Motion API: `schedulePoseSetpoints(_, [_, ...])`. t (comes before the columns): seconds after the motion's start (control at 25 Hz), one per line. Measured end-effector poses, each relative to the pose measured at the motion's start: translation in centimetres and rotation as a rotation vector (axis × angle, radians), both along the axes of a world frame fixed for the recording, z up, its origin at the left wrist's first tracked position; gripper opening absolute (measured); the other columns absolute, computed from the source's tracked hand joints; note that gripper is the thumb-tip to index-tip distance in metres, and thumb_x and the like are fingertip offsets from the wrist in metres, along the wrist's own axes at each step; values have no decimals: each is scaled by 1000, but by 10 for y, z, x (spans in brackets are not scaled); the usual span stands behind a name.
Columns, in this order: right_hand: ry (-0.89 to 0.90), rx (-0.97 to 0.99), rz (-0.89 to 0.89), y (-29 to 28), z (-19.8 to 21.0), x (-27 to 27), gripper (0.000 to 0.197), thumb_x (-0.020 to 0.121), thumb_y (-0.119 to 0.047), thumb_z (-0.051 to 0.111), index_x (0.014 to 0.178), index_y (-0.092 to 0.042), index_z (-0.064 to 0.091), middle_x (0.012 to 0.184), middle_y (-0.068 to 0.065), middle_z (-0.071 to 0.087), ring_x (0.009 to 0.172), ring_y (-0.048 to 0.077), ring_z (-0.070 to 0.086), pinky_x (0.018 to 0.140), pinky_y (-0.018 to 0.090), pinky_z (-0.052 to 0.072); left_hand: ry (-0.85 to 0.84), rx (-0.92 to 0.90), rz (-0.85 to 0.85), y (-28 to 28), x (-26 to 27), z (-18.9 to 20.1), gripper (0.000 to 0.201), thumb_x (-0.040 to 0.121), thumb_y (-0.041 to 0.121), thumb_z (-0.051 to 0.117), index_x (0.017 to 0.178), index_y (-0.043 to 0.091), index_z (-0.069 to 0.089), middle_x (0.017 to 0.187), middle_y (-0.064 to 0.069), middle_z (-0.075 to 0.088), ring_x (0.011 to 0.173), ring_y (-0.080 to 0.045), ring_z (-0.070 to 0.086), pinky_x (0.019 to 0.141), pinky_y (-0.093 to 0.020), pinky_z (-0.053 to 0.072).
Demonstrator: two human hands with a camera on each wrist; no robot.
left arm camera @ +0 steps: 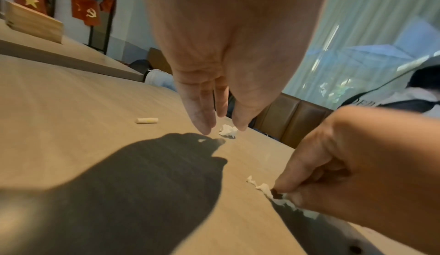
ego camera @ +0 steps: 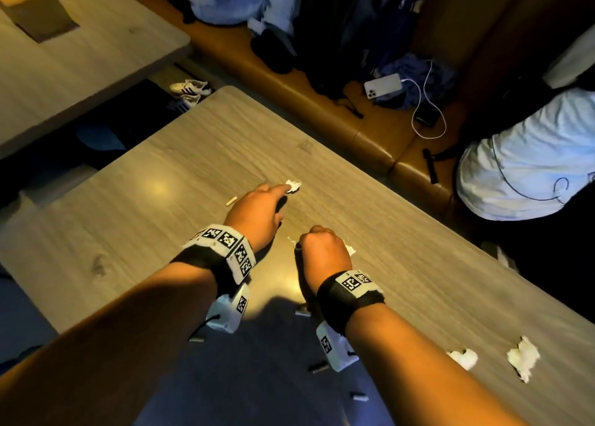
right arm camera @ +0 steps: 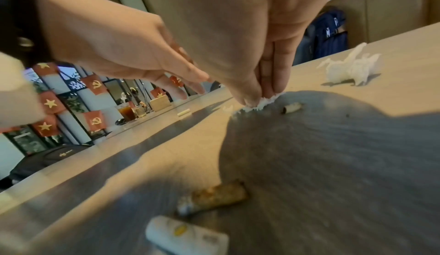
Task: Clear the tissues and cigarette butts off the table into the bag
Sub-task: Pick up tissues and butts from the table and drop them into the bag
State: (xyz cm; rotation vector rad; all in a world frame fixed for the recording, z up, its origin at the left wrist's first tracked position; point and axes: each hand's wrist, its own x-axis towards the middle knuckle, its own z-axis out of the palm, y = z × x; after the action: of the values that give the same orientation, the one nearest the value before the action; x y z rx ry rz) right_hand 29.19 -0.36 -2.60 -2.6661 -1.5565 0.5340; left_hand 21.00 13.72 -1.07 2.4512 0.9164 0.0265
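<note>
Head view: far tissue wad (ego camera: 293,186) is met by the outstretched left hand (ego camera: 257,214), nothing held.

L-wrist view: the wad (left arm camera: 228,130) lies just ahead of straight fingers (left arm camera: 202,116).

R-wrist view: near tissue (right arm camera: 262,103) is pinched by the curled right hand (right arm camera: 250,52).

The head view is dim and warm, with two glare spots on the table (ego camera: 402,232). Dark hand shadows fall on the wood in both wrist views. The near cigarette butts (right arm camera: 214,197) are blurred, and edges bend strongly.
</note>
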Motion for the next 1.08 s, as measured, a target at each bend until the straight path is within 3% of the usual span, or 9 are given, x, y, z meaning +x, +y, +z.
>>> schedulePoseSetpoints(0.16, [-9,-28,6,3,2,0,16,88,-11,59,97,-4,71,95,14,61,90,35,62,75,39,55,82,63,-25,8,35,-17,82,87,14,69,149,41,23,159,-3,24,133,-32,45,97,-46,51])
schedulePoseSetpoints(0.24, [-3,-33,20,3,3,1,17,88,-11,59,99,-6,70,95,13,61,90,35,62,76,38,55,128,95,-63,11,42,-25,83,88,12,68,151,41,21,162,-5,17,134,-34,41,96,-48,51])
schedulePoseSetpoints(0.32, [11,-35,25,3,8,0,18,88,-12,61,102,-9,71,97,12,62,91,34,63,76,37,54,166,130,-118,16,43,-29,66,90,14,65,146,34,37,154,-7,32,130,-33,43,95,-46,51])
schedulePoseSetpoints(0.44, [18,-30,27,3,13,-1,19,90,-15,62,106,-13,71,100,10,63,94,31,62,79,36,54,173,167,-149,22,43,-31,27,91,14,60,117,20,67,124,-9,59,109,-29,58,86,-38,53])
schedulePoseSetpoints(0.6, [42,-52,21,5,21,-5,22,91,-16,60,112,-15,69,107,9,63,100,30,61,84,36,52,191,144,-151,19,25,-34,15,93,24,64,100,15,74,100,-10,68,89,-30,66,70,-34,47])
schedulePoseSetpoints(0.76, [60,-87,-26,13,25,-2,21,91,-15,59,110,-13,68,108,12,65,99,33,63,81,34,50,160,8,-114,4,-21,-38,18,95,27,62,106,17,73,105,-10,67,97,-29,67,71,-30,41])
schedulePoseSetpoints(0.88, [64,-159,-83,28,23,4,14,87,-8,59,95,-13,69,98,14,68,90,35,64,72,32,48,79,-120,-42,-6,-79,-38,22,95,34,60,102,17,73,103,-7,66,93,-27,67,70,-27,41])
schedulePoseSetpoints(0.96, [78,-196,-128,36,23,6,13,83,-7,60,79,-16,69,87,12,69,79,33,64,68,31,48,-20,-182,116,-6,-130,-39,21,92,42,61,94,25,73,95,1,67,87,-23,68,69,-29,49])
schedulePoseSetpoints(1.08, [76,-240,-137,42,26,4,26,77,-6,67,61,-26,63,73,2,69,73,24,65,67,25,42,-135,-145,400,3,-211,-34,23,90,55,57,97,36,68,89,12,67,77,-12,66,67,-31,55])
